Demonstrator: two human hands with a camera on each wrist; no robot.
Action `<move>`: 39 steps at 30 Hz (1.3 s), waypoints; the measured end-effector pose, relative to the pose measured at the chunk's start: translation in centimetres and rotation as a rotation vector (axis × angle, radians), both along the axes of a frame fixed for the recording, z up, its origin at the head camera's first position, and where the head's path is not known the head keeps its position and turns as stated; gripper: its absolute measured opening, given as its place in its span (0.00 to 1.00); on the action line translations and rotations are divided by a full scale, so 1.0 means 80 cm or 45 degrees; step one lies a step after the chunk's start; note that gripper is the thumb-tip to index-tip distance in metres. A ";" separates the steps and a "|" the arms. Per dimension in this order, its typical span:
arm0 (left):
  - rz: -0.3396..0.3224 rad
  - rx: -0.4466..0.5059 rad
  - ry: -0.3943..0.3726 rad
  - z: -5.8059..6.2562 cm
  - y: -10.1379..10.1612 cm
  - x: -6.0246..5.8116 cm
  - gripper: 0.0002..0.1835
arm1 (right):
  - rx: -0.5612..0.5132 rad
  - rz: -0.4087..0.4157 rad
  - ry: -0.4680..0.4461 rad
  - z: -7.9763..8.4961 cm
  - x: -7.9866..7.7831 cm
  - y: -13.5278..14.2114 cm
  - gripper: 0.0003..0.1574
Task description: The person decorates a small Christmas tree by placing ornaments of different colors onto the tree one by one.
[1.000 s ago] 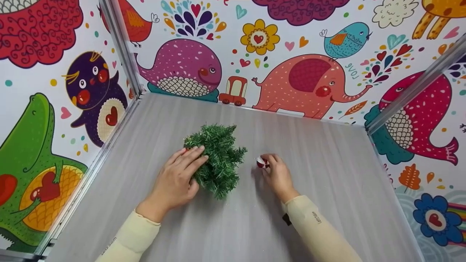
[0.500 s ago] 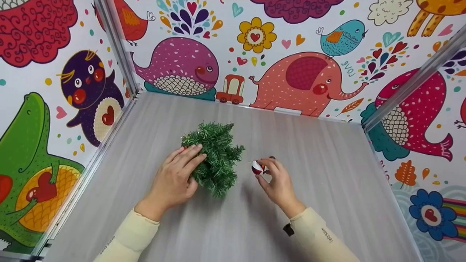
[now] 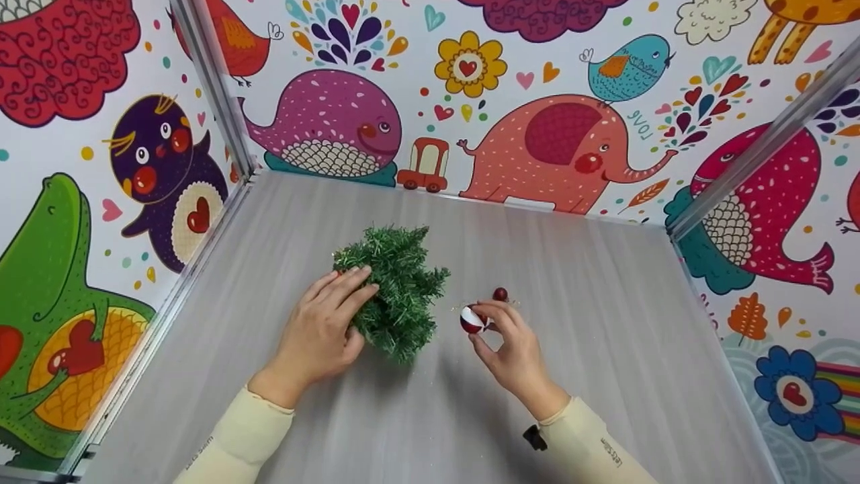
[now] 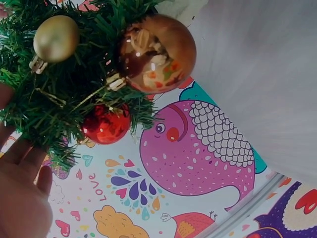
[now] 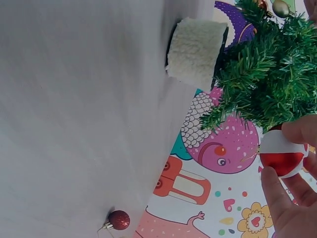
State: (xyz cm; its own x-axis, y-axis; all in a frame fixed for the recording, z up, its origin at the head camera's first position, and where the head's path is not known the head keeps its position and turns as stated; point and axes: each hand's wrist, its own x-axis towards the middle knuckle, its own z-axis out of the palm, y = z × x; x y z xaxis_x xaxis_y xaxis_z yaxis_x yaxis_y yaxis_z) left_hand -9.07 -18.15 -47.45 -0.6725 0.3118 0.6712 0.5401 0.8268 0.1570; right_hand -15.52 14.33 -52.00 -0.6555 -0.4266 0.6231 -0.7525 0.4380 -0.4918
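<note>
Your right hand (image 3: pixel 516 349) has drawn the round red-and-white bauble (image 3: pixel 473 320) back toward you over the last second, pinching it between thumb and fingertips, with the other fingers loosely bent. That move has uncovered a small dark-red glittery bauble (image 3: pixel 500 294), which lies on the grey wood-grain table (image 3: pixel 403 430) just beyond your right fingers, untouched. For the work in hand, I judge you have one ornament securely in your grasp and clear of the other.

Your left hand (image 3: pixel 319 329) hasn't shifted: its fingers lie nearly straight against the near-left branches of the small green tinsel tree (image 3: pixel 403 296), and I can't tell how firmly they press. The tree stands between your hands on its white fleecy base (image 5: pixel 197 52), with a gap between it and the bauble in your right hand. Beside your left fingers hang a matte gold ball (image 4: pixel 57 38), a larger shiny copper ball (image 4: pixel 168 54) and a shiny red ball (image 4: pixel 105 124).
</note>
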 end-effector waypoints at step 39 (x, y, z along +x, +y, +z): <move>-0.061 -0.008 0.114 0.006 0.019 -0.002 0.27 | -0.230 0.379 0.200 0.067 0.061 -0.042 0.31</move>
